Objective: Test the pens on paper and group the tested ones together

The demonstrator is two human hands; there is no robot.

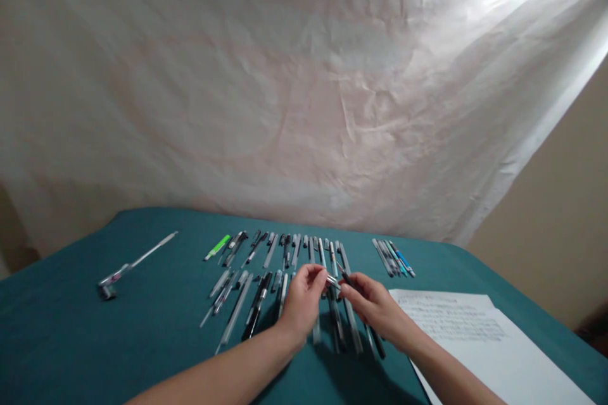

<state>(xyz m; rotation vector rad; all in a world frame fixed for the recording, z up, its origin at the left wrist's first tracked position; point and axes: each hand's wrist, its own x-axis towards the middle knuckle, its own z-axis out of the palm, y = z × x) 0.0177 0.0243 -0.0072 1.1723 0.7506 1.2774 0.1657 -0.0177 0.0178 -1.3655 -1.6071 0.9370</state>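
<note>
Dark pen (349, 280); diagonal, tip upper-left

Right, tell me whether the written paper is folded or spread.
Spread: the written paper lies flat on the teal cloth, its lines of writing facing up; the right forearm hides part.

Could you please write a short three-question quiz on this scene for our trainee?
1. True or false: the bright green item lies at the left end of the farther row of pens.
2. The handwritten paper lies on which side of the left hand? A: left; B: right.
3. What does the right hand hold?

Key: 1. True. 2. B. 3. A dark pen-like object.
</note>
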